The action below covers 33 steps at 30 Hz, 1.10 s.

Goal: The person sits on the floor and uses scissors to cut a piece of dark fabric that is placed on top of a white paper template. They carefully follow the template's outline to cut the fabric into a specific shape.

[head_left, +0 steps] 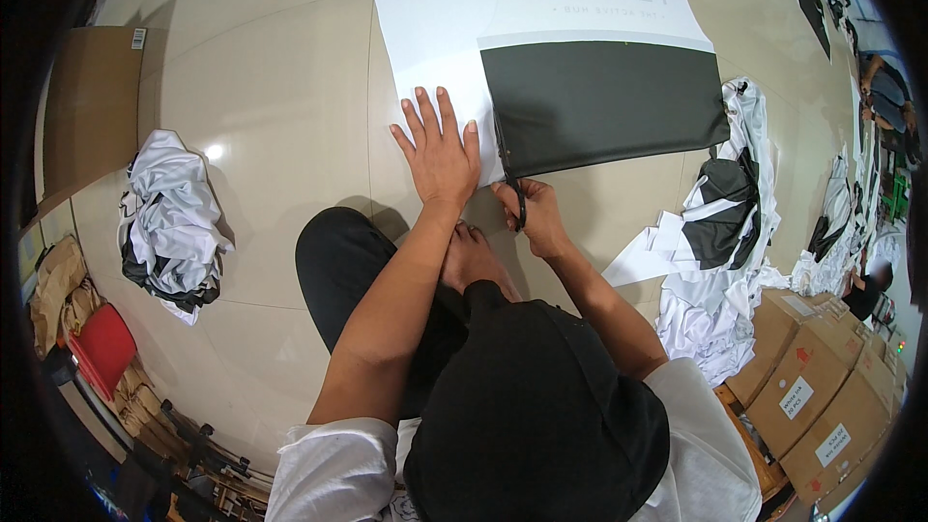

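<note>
A large white sheet (425,14) with faint mirrored lettering lies on the tiled floor in front of me. On top of it rests a dark grey or black rectangular panel (609,101), perhaps fabric. My left hand (441,157) presses flat on the white sheet, fingers spread, just left of the panel. Black-handled scissors (521,203) are gripped in my right hand (537,217) at the panel's near left corner. Their blades point away from me along the panel's left edge; how far apart they stand cannot be made out.
A crumpled black-and-white fabric bundle (174,217) lies at left, near a cardboard sheet (92,116) and a red chair (101,348). White and black scraps (715,232) heap at right, beside stacked cardboard boxes (812,377). Other people sit at the far right. My bare foot (480,261) is close to the scissors.
</note>
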Each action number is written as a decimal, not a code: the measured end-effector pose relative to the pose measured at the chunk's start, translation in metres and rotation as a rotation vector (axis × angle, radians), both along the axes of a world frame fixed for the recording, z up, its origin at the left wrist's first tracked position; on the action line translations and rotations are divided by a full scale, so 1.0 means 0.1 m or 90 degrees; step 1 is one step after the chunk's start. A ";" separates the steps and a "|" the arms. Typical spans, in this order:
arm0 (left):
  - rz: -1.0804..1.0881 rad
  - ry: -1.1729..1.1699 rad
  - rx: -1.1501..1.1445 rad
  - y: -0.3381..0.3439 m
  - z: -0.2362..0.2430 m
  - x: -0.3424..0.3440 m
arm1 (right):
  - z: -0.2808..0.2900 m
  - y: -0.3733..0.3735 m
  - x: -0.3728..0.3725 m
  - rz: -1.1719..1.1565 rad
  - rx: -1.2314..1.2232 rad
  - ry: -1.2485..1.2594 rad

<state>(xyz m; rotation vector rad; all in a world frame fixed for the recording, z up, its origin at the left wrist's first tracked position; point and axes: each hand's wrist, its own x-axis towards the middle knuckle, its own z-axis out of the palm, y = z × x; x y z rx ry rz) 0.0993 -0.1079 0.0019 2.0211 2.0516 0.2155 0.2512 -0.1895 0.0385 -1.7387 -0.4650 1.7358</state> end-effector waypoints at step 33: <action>0.003 0.004 0.007 0.00 -0.03 0.00 | 0.02 0.27 -0.01 -0.005 0.011 0.004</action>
